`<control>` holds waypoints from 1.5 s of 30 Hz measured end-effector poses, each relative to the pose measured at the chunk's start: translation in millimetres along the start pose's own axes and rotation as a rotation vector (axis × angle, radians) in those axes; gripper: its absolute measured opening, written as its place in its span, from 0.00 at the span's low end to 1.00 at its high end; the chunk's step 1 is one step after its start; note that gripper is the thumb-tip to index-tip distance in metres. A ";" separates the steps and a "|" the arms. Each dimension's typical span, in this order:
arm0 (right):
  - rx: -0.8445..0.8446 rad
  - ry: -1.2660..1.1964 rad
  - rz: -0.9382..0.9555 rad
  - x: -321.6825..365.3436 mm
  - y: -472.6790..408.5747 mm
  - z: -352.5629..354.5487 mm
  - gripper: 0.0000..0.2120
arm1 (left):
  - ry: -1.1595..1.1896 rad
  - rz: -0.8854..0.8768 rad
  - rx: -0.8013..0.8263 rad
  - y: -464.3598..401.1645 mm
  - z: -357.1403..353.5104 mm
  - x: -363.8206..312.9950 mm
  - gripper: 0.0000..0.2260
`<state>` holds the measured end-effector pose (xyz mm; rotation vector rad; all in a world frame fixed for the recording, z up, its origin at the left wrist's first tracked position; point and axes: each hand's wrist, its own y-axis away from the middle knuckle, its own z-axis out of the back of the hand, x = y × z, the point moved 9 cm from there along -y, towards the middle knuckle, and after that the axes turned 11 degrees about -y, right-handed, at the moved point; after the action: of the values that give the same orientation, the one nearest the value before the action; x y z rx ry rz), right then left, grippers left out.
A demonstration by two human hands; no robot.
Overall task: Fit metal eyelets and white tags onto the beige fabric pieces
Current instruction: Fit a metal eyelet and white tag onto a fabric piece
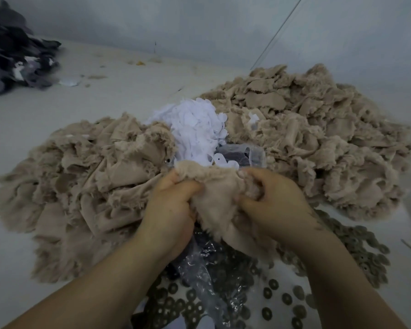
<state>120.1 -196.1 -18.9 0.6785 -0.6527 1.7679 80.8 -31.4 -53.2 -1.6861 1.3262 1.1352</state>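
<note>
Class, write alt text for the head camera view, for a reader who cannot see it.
Two bare hands, left hand and right hand, grip one frayed beige fabric piece between them. Heaps of beige fabric pieces lie on both sides, a pile of white tags behind, and dark ring-shaped pieces with crumpled clear plastic below the wrists.

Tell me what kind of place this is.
Probably a small garment or piecework workshop: heaps of beige fabric pieces, a pile of white tags and scattered ring-shaped pieces surround both hands working one piece.
</note>
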 end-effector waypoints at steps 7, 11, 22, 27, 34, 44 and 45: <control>0.066 -0.501 -0.094 -5.6 1.4 4.8 0.21 | -0.130 0.016 -0.079 -2.9 14.5 -2.9 0.12; 0.049 -0.334 0.006 10.9 6.1 9.6 0.12 | -0.551 -0.170 -0.157 5.0 25.4 -23.3 0.16; 0.313 -0.672 -0.053 24.1 16.5 -23.9 0.10 | -0.572 -0.195 0.073 9.1 -2.8 -26.0 0.16; 0.173 -0.953 -0.156 12.7 10.2 -22.3 0.08 | -0.509 -0.199 0.112 7.5 -1.4 -26.3 0.18; 0.060 -1.151 -0.190 -7.3 1.2 -16.7 0.15 | -0.398 -0.193 0.106 6.0 2.1 -27.4 0.20; 0.353 -1.093 -0.297 -2.3 9.7 -43.1 0.15 | -0.357 -0.107 -0.022 0.0 18.1 -23.7 0.14; 0.323 -1.132 -0.312 -3.0 9.2 -40.6 0.11 | -0.366 -0.094 -0.038 -0.1 20.6 -22.6 0.14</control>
<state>106.8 -171.4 -49.8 1.9352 -0.9202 1.0832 74.4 -4.6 -39.9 -1.4623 0.9925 1.3427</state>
